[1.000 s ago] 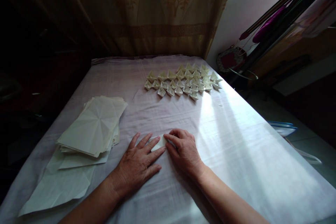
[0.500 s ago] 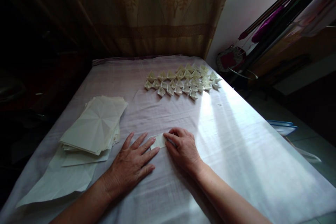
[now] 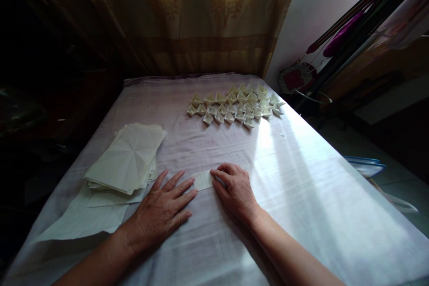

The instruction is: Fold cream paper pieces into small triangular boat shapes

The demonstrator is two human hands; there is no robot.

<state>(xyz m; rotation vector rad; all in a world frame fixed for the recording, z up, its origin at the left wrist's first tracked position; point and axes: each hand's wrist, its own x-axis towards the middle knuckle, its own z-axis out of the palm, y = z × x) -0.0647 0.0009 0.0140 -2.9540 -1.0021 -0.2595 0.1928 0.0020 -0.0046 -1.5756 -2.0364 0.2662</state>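
A small folded piece of white paper [image 3: 203, 180] lies flat on the cloth-covered table between my hands. My left hand [image 3: 167, 205] rests palm down with its fingers spread, two fingertips at the paper's left end. At the other end, my right hand [image 3: 234, 187] has its thumb and index finger closed on the paper's edge, the other fingers curled under. Left of my left hand is a stack of creased paper sheets [image 3: 129, 156], with star-like fold lines on the top one. A larger loose sheet [image 3: 83, 219] pokes out beneath it.
Rows of small folded paper boats [image 3: 231, 109] stand toward the far right of the table [image 3: 318, 214]. Behind hangs a gold patterned curtain [image 3: 201, 18]. Past the right edge are a bag [image 3: 296, 78] and a blue-rimmed container [image 3: 365, 165].
My left hand has shifted slightly left, uncovering more of the paper's left end. My right hand keeps its pinch at the other end. The view has moved slightly.
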